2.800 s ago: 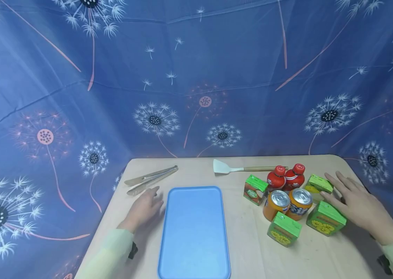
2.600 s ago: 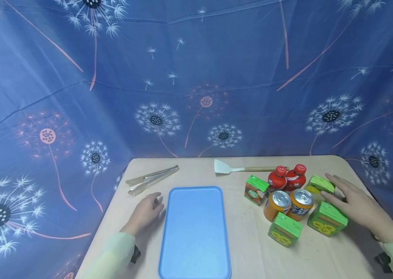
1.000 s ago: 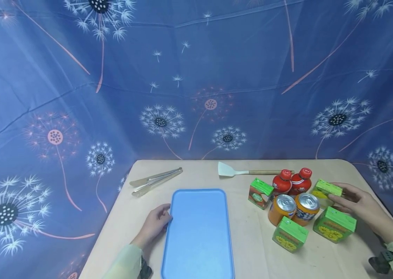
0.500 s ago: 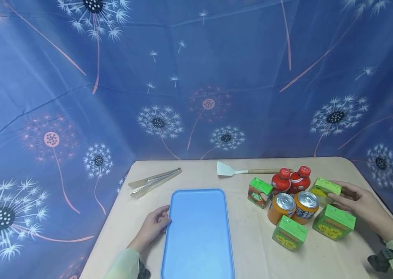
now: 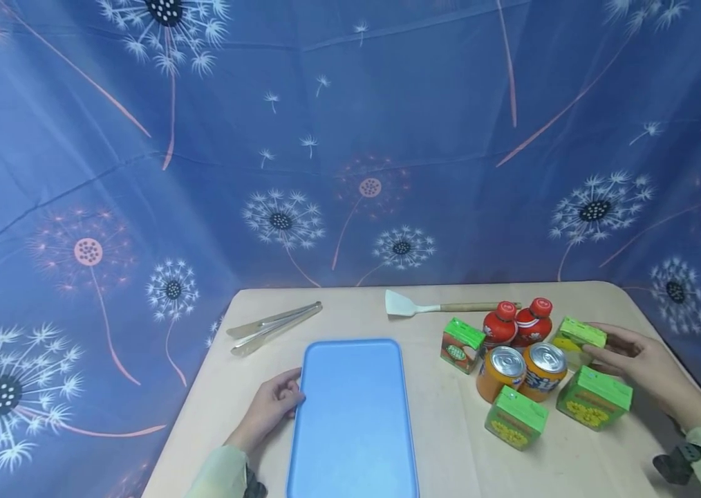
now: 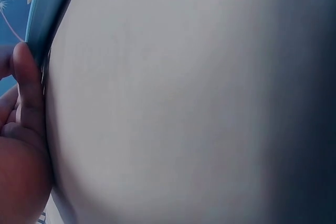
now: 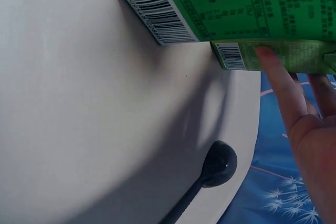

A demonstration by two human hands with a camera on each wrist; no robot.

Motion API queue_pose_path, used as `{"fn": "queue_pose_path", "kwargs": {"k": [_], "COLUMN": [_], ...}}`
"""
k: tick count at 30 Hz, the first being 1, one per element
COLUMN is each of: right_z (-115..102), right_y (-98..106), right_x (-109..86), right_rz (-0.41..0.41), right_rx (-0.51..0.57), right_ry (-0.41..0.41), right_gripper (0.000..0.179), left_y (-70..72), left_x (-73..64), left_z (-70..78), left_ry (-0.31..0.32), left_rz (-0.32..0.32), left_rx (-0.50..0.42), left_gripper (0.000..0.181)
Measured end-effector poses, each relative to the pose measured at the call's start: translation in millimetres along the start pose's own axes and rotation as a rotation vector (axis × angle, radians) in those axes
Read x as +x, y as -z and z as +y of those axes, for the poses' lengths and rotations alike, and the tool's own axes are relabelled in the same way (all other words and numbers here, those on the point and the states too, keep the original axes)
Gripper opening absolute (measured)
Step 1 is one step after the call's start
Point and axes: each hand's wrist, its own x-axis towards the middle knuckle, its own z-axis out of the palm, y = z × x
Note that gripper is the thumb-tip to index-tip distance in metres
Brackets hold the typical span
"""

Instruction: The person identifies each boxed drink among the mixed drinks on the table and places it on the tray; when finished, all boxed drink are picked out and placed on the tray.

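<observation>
My left hand (image 5: pixel 271 408) is at the left edge of a blue rectangular tray (image 5: pixel 350 415), thumb and curled fingers gripping its rim. The left wrist view shows the fingers (image 6: pixel 29 87) right against the tray's edge (image 6: pixel 44 14). On the right, my right hand (image 5: pixel 643 366) holds a small yellow-green drink carton (image 5: pixel 582 333) from its right side. The right wrist view has the thumb pressed to the carton (image 7: pixel 252 56), while a larger green carton (image 7: pixel 252 9) fills the foreground and hides part of it. The carton stands upright behind that green one.
Two orange soda cans (image 5: pixel 502 373), two red-capped bottles (image 5: pixel 500 324) and more green cartons (image 5: pixel 517 417) cluster beside the right hand. A white spatula (image 5: pixel 413 304) and metal tongs (image 5: pixel 276 328) lie toward the back. A black ladle-like utensil (image 7: pixel 219 163) lies near the table's right edge.
My left hand has come from beside the tongs to the tray's left rim and taken hold. My right hand has lowered from above the carton and closed on it. Little differs over the last second.
</observation>
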Motion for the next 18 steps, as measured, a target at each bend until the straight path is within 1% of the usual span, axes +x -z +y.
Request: {"fn": "queue_pose_path", "kwargs": {"k": [4, 8, 15, 18], "right_z": [0.4, -0.3, -3.6, -4.7], "right_y": [0.3, -0.3, -0.6, -0.7], "right_x": [-0.3, 0.1, -0.6, -1.0], "right_rz": [0.007, 0.024, 0.025, 0.02], "right_rx": [-0.015, -0.027, -0.023, -0.038], "right_ry": [-0.009, -0.008, 0.025, 0.03], "right_gripper": [0.069, 0.072, 0.067, 0.067], "left_y": [-0.6, -1.0, -0.8, 0.1], "left_x": [0.2, 0.3, -0.4, -0.1], "left_z": [-0.5, 0.4, 1.3, 1.0], "left_ry": [-0.017, -0.018, -0.01, -0.005], "left_rz": [-0.004, -0.006, -0.011, -0.018], "left_rx": [0.001, -0.011, -0.017, -0.015], "left_gripper": [0.059, 0.06, 0.061, 0.061]}}
